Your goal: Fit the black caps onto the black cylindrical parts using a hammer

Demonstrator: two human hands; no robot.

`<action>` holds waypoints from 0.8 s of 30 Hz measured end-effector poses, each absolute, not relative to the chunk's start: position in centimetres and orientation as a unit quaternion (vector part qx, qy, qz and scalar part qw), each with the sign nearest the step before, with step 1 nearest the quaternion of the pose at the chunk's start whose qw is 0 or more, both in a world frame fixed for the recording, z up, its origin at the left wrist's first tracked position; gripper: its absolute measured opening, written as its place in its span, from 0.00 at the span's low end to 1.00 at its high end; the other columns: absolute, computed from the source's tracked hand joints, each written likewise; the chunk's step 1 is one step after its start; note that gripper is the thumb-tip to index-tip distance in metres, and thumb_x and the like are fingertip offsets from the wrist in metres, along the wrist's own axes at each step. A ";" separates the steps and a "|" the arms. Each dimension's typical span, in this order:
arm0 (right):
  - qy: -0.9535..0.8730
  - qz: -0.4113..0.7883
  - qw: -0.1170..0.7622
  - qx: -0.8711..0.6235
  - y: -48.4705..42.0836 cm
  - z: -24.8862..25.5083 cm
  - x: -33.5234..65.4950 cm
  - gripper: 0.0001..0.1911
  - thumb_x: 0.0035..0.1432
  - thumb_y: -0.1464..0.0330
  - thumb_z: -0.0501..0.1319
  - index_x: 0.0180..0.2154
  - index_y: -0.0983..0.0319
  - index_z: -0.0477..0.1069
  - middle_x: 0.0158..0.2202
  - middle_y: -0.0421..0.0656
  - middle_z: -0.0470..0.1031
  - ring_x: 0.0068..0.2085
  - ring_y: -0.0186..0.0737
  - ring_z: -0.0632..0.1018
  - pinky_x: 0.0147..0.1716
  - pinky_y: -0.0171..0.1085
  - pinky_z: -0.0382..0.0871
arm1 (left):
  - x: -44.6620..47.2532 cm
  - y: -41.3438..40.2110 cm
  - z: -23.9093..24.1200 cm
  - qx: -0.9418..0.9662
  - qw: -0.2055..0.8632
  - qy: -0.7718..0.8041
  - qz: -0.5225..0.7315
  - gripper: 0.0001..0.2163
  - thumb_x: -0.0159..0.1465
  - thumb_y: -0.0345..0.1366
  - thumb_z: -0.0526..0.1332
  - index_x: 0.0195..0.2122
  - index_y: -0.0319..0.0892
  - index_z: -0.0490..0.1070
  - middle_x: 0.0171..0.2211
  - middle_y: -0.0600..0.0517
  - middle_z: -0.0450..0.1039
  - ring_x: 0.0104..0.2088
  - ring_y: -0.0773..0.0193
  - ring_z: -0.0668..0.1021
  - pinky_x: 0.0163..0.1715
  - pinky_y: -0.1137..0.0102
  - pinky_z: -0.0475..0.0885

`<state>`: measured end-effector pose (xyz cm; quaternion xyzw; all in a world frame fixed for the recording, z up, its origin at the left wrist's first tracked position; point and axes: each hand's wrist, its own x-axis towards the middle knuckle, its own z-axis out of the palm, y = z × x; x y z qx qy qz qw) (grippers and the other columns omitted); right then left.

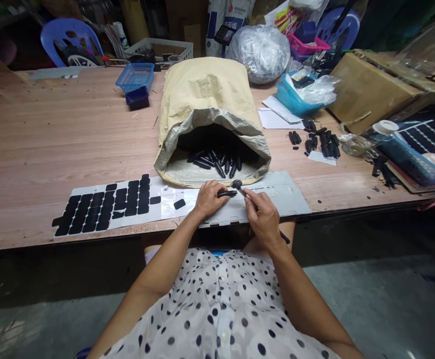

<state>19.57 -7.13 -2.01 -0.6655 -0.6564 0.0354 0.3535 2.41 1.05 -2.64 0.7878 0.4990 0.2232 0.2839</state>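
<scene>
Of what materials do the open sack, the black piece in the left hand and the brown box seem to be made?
Sack: probably woven plastic with a paper-like outer layer; matte tan and creased outside, greyish inside its mouth.
Black piece in the left hand: perhaps plastic, smooth-looking and dark; coated metal is possible.
Brown box: likely cardboard; dull, with flat panels.

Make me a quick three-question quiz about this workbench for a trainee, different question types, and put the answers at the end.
1. True or false: the mouth of the large pale-yellow sack opens away from the person.
2. Fill in: the glossy white sheet with black rounded rectangles lies on the person's ____ side.
3. What are the left hand and right hand each holding?

Key:
1. False.
2. Left.
3. Left, a slim black piece; right, a thin-handled tool with a dark rounded head.
</scene>
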 end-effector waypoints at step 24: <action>-0.609 -0.092 0.236 -0.751 -2.5 -5.1 23.8 0.15 0.65 0.68 0.56 0.48 0.57 0.79 0.38 0.48 0.71 0.41 0.47 0.67 0.37 0.41 0.54 | 1.0 1.4 -2.9 0.799 0.301 0.470 0.223 0.14 0.73 0.36 0.51 0.34 0.46 0.74 0.36 0.51 0.74 0.41 0.58 0.72 0.47 0.63 0.68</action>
